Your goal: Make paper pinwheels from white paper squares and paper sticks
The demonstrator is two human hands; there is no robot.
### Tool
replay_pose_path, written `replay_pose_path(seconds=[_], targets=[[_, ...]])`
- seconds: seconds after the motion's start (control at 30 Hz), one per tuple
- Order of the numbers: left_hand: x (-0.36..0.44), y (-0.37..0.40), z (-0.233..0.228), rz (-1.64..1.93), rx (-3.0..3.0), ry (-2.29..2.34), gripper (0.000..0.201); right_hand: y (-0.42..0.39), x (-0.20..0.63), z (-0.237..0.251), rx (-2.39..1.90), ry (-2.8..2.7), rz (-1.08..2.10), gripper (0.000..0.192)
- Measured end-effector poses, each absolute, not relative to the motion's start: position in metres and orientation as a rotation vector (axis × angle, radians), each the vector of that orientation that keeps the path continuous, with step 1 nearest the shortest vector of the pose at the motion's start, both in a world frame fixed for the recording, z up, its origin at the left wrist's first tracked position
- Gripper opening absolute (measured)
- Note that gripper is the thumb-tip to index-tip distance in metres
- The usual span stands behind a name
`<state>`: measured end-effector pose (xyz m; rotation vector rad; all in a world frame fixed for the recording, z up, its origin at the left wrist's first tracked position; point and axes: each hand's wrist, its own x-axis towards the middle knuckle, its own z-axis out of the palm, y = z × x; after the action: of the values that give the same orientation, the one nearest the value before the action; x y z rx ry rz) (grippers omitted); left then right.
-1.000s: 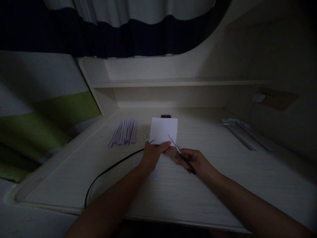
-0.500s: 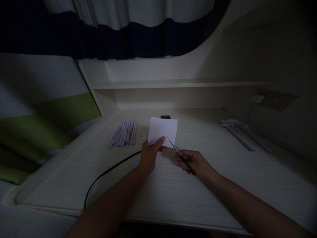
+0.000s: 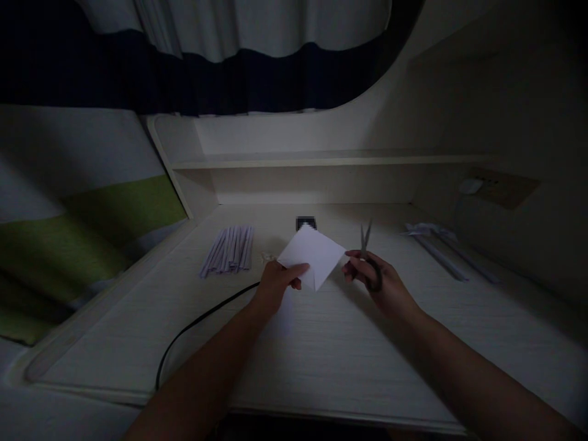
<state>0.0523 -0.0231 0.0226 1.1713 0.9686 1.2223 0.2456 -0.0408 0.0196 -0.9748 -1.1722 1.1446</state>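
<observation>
The left hand (image 3: pixel 275 285) pinches a square white sheet of paper (image 3: pixel 312 248), thumb on top and fingers beneath, over the middle of the desk (image 3: pixel 349 367). The right hand (image 3: pixel 381 285) is closed around the handles of black-handled scissors (image 3: pixel 364 248), its fingertips at the sheet's right corner; whether they grip that corner cannot be told. The blades stand parted in a narrow V, pointing away from the person, so a turn of the right wrist could nick the paper or the left fingers. Pressing harder with the left thumb might crease the sheet, and a loose pinch could let it swivel. The dim light makes a crooked line harder to notice, while the black cable (image 3: pixel 202 321) running to the left hand could snag the wrist. No box or tray is visible: the bundle of paper tubes (image 3: pixel 232 251) lies loose on the left, longer rolls (image 3: pixel 443 257) on the right. Behind stands an open shelf (image 3: pixel 303 160); a plug (image 3: pixel 471 185) sits in the wall socket (image 3: pixel 509 187).
</observation>
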Motion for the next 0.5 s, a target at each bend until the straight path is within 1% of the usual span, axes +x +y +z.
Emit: replay_pose_path(seconds=[0.1, 0.27, 0.37, 0.43, 0.5], targets=[[0.0525, -0.0256, 0.0206, 0.961, 1.334, 0.952, 0.017, -0.0432, 0.2501, 0.0277, -0.889, -1.155, 1.188, 0.027], [0.0488, -0.0273, 0.0206, 0.713, 1.428, 0.919, 0.019, -0.0452, 0.2519, 0.0275, -1.008, -1.26, 1.289, 0.031], [0.0491, -0.0259, 0.0194, 0.735, 1.326, 0.869, 0.023, -0.0457, 0.2496, 0.0249, -1.012, -1.269, 1.352, 0.029], [0.0514, -0.0244, 0.0181, 0.852, 1.208, 0.795, 0.026, -0.0461, 0.2471, 0.0238, -0.998, -1.215, 1.338, 0.029], [0.0547, -0.0228, 0.0162, 0.986, 1.101, 0.697, 0.032, -0.0465, 0.2445, 0.0232, -0.978, -1.116, 1.256, 0.029]])
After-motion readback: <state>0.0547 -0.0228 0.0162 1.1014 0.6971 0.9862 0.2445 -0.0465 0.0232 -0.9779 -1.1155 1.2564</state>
